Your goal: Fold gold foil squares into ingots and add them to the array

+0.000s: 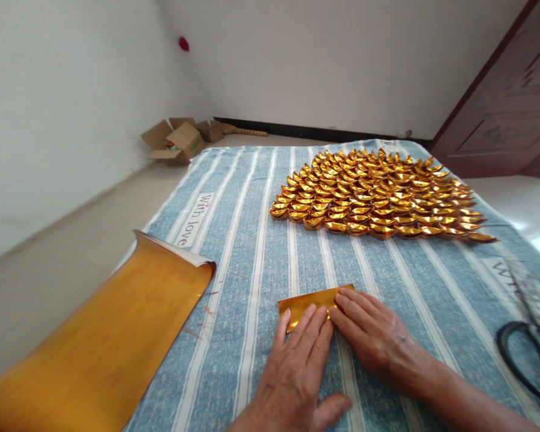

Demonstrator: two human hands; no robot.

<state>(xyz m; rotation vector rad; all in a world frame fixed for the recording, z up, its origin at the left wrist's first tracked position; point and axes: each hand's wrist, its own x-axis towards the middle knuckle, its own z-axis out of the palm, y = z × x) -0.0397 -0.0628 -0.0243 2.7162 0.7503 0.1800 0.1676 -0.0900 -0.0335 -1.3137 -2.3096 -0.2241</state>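
Head view: both hands, left and right, flat, pressing gold foil sheet; many folded ingots finished, foil stack remaining.

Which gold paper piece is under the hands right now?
The small folded gold strip, pressed flat by left hand and right hand; the big sheet stack lies untouched.

Head view, forward-down, close over hands

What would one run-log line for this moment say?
left hand: flat on gold sheet | right hand: pressing sheet | folded gold pieces: beyond | cloth: striped
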